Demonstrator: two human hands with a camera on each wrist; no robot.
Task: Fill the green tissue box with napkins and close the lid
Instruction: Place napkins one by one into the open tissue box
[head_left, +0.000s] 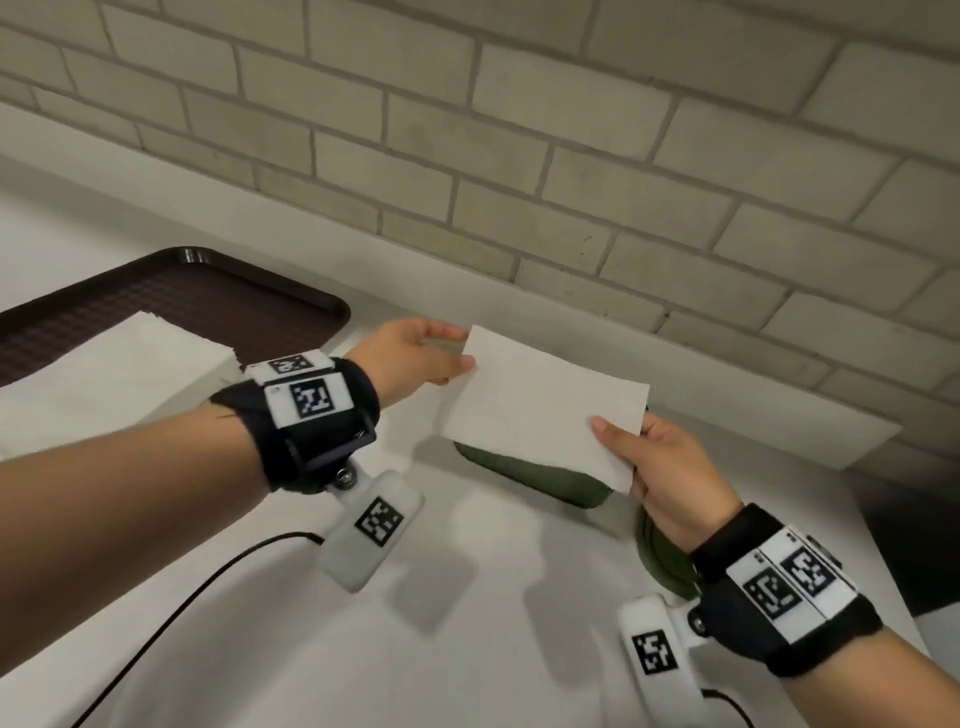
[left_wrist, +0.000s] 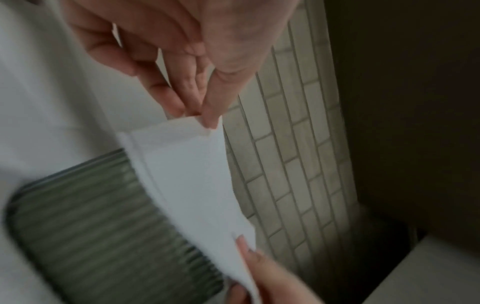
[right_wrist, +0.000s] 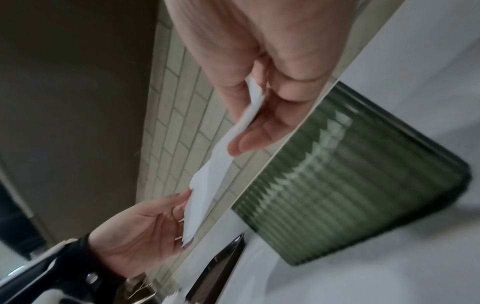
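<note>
A white napkin hangs stretched between both hands above the green ribbed tissue box. My left hand pinches its far left corner between thumb and fingers. My right hand pinches the near right edge. The napkin covers most of the box's top, so its opening is hidden. A green piece, likely the lid, lies on the counter beneath my right wrist. The box's ribbed side shows in the left wrist view, and the same box in the right wrist view.
A dark brown tray sits at the left with a stack of white napkins on it. A brick wall rises just behind the white counter. A black cable runs across the counter near my left arm.
</note>
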